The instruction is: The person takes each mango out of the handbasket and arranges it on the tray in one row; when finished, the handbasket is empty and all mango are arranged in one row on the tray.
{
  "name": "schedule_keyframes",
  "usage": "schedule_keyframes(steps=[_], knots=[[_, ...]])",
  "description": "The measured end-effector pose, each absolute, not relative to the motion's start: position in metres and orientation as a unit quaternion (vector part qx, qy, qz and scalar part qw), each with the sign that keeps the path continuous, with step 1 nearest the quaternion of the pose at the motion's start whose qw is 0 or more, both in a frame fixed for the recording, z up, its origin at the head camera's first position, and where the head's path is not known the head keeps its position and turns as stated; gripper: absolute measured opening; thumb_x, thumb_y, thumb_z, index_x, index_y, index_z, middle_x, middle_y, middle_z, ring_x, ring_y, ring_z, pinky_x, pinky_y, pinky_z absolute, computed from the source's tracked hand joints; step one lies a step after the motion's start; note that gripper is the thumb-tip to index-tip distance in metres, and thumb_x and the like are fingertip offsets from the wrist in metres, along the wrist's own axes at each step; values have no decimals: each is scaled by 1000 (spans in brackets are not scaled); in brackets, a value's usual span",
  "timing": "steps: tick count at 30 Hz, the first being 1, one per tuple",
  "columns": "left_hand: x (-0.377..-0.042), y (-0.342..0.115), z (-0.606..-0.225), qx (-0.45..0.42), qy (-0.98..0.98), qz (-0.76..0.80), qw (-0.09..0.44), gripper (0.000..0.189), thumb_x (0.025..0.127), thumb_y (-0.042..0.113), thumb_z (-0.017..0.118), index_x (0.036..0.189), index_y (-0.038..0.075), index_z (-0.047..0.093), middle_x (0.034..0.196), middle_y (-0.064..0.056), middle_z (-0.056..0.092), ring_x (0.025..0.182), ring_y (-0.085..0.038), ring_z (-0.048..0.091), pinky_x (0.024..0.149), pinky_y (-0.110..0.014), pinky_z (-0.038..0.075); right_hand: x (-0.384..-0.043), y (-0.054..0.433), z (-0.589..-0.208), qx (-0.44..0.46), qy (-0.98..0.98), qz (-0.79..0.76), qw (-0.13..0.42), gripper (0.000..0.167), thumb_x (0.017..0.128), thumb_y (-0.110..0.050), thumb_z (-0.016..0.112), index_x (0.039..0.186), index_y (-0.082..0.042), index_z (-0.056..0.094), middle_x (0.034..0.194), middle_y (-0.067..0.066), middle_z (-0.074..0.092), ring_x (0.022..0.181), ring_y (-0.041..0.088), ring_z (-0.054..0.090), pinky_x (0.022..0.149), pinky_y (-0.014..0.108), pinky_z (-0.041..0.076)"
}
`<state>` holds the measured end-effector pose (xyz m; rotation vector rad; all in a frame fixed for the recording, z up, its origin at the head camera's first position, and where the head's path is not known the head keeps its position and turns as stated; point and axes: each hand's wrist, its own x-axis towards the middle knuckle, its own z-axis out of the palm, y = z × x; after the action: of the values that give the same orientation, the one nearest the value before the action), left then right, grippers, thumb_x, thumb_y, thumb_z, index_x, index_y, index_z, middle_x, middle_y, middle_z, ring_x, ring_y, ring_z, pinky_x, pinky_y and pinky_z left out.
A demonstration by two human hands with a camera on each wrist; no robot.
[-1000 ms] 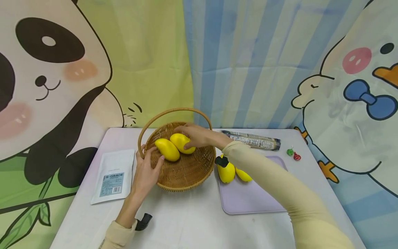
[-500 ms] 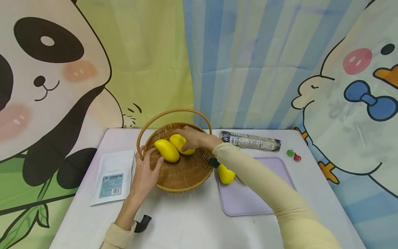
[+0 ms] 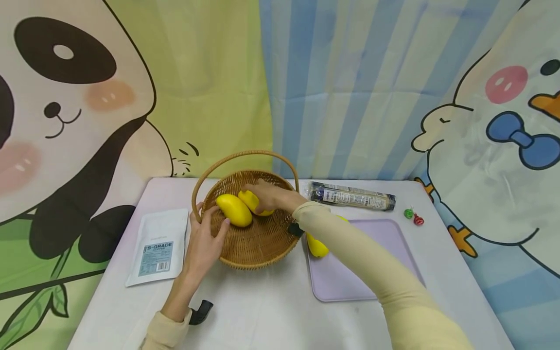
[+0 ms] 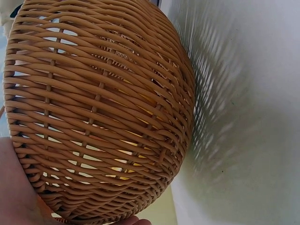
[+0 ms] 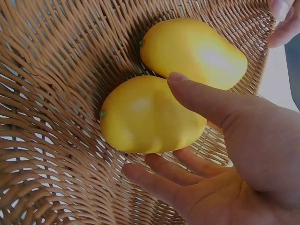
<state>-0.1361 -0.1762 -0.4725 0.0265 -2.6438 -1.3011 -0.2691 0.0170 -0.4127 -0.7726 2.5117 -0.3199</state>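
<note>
A wicker basket (image 3: 258,248) with an arched handle stands at the middle of the table, holding two yellow mangoes. My left hand (image 3: 207,243) grips its left rim, thumb on the inner side; the left wrist view is mostly filled by the woven outer wall (image 4: 98,108). Inside the basket my right hand (image 3: 273,194) has thumb and fingers round the right mango (image 5: 150,117), which rests against the weave. The other mango (image 5: 197,51) lies close beside it, untouched by the fingers. From the head view, the right hand partly hides the mango it holds.
Right of the basket lies a lilac tray (image 3: 341,287) with a mango (image 3: 317,245) on it, partly behind the right sleeve. A white coffee pouch (image 3: 157,248) lies at left. Behind the tray are a long wrapped package (image 3: 352,196) and two small wrapped candies (image 3: 413,216).
My right hand and forearm have shifted slightly left, and the hand covers more of the right mango. The sleeve now hides more of the fruit on the tray. The left hand keeps its place.
</note>
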Motion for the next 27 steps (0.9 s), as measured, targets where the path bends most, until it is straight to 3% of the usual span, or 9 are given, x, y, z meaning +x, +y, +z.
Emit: schedule_keyframes(steps=[6, 17, 21, 27], knots=[[-135, -177, -472, 12, -894, -439, 91, 57, 101, 38, 61, 148, 8, 48, 165, -22, 12, 140, -48, 39, 112, -65, 36, -265, 15, -416, -260, 923, -131, 252, 72, 93, -12, 74, 154, -27, 37, 154, 21, 31, 98, 23, 59, 68, 27, 51], [-136, -177, -473, 6, -894, -438, 95, 58, 101, 39, 61, 148, 7, 47, 165, -23, 12, 140, -48, 39, 111, -65, 37, -267, 10, -420, -238, 921, -151, 270, 70, 92, -6, 73, 150, -25, 38, 151, 24, 27, 71, 17, 56, 52, 22, 43], [-137, -176, -472, 3, -893, -440, 98, 58, 101, 40, 61, 148, 7, 47, 165, -23, 12, 139, -48, 40, 110, -65, 39, -268, 10, -421, -241, 923, -146, 262, 69, 92, -8, 74, 149, -25, 38, 149, 24, 29, 70, 16, 57, 52, 22, 44], [-137, -176, -470, 6, -893, -439, 97, 58, 101, 39, 61, 148, 8, 47, 165, -22, 12, 139, -47, 42, 110, -63, 40, -265, 10, -422, -250, 924, -143, 252, 69, 92, -9, 75, 149, -24, 40, 151, 25, 27, 82, 21, 59, 56, 23, 47]])
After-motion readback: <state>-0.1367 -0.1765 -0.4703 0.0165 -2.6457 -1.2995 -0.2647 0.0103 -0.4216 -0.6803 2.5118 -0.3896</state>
